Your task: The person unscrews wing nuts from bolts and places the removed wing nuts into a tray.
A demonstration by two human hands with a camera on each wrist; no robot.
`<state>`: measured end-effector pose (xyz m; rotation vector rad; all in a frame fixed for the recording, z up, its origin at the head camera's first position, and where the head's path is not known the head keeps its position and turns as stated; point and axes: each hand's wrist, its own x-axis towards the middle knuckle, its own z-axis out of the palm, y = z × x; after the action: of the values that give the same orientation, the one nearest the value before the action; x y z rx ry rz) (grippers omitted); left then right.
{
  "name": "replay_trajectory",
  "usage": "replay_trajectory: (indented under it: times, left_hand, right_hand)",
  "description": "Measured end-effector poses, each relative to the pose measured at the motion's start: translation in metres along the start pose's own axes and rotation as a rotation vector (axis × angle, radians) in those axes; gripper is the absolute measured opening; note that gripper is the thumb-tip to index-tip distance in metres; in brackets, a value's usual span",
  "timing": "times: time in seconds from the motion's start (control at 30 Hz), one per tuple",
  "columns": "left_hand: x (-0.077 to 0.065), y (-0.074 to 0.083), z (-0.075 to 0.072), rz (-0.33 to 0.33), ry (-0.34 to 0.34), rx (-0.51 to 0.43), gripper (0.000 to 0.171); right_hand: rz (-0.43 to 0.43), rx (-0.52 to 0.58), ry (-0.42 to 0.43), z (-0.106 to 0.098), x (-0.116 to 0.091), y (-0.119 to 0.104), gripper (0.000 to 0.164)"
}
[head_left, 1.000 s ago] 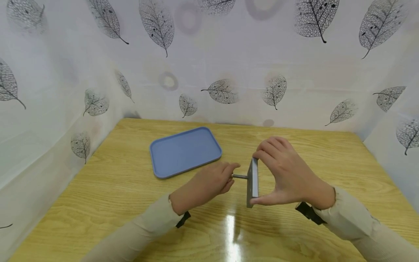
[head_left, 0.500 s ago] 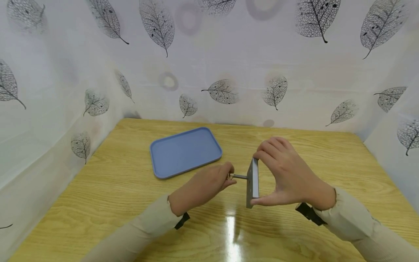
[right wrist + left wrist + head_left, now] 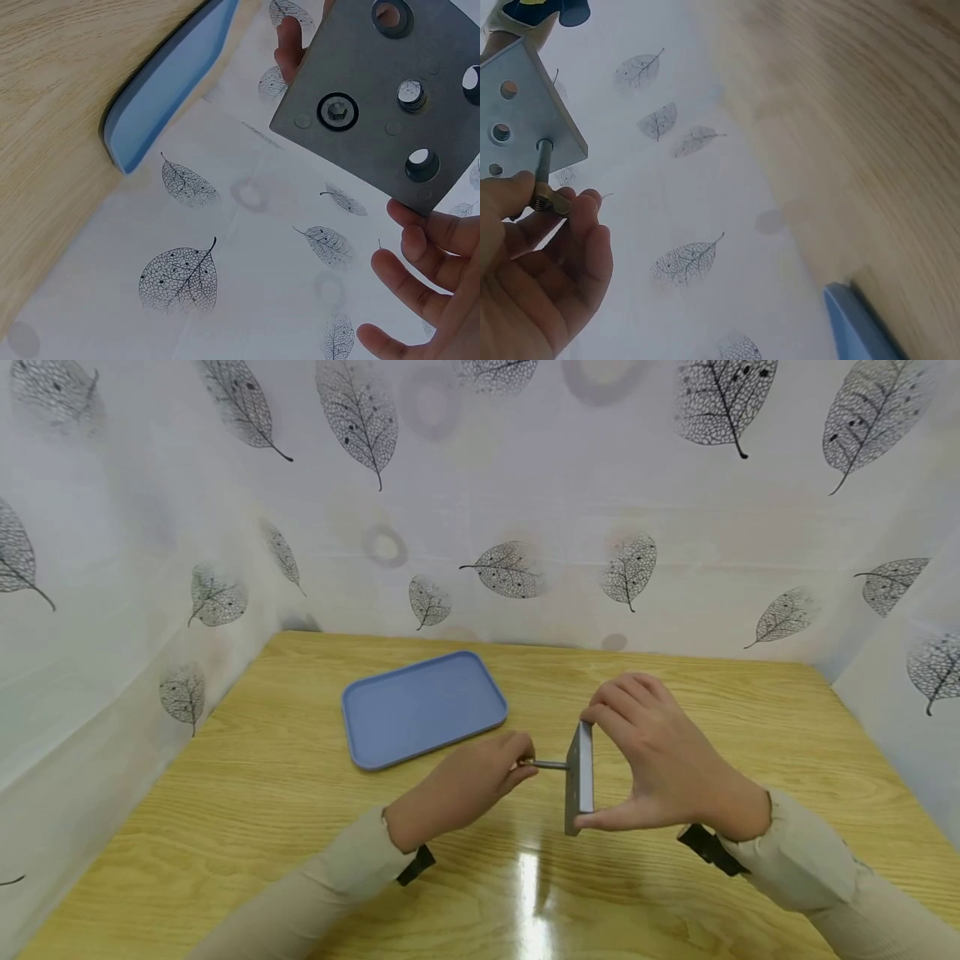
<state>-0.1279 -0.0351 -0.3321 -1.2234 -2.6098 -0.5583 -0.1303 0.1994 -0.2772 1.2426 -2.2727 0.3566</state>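
My right hand (image 3: 660, 760) holds a grey metal plate (image 3: 580, 781) upright by its top and bottom edges, above the table. In the right wrist view the plate (image 3: 375, 82) shows several holes, and a hex-socket bolt head (image 3: 337, 112) sits in one of them. From the other face the bolt shank (image 3: 544, 159) sticks out towards my left hand (image 3: 472, 781). A brass wing nut (image 3: 543, 198) is on the shank's end, apart from the plate. In the left wrist view my left thumb and fingers (image 3: 585, 214) pinch this nut.
A blue tray (image 3: 423, 708) lies on the wood-grain table (image 3: 247, 760), behind and left of my hands. A white curtain (image 3: 525, 502) printed with leaves hangs along the back and sides.
My left fingers, spread with the index finger out a second ago, have curled in around the wing nut. The right hand and the plate have hardly moved.
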Motion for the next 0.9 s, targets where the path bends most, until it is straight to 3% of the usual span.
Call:
replay_trajectory:
  times: [0.2,0.43,0.57,0.67,0.73,0.9]
  left_hand:
    - [0.0006,0.0007,-0.0022,-0.101,-0.057,-0.155,0.015]
    - [0.0034,-0.0003,-0.0004,-0.126,-0.083,-0.312,0.017]
    - [0.0035,-0.0001,-0.001,-0.121,-0.08,-0.329,0.018]
    - [0.0035,0.0008,-0.0007,-0.114,-0.077,-0.271,0.021]
    - [0.0037,0.002,-0.0004,-0.084,-0.06,-0.181,0.021]
    - [0.0018,0.0024,0.0047,0.061,0.06,0.233,0.019]
  right_hand:
    - [0.001,0.002,-0.004,0.001,-0.0006,-0.0007,0.082]
    - [-0.004,0.002,-0.002,0.0017,-0.0003,-0.0012,0.082]
    - [-0.008,-0.002,0.0,0.0018,0.0004,-0.0015,0.082]
    - [-0.007,-0.006,-0.001,0.0021,0.0006,-0.0014,0.083]
    - [-0.005,-0.008,-0.004,0.0024,0.0007,-0.0013,0.083]
    - [-0.004,-0.004,-0.004,0.0025,0.0008,-0.0021,0.083]
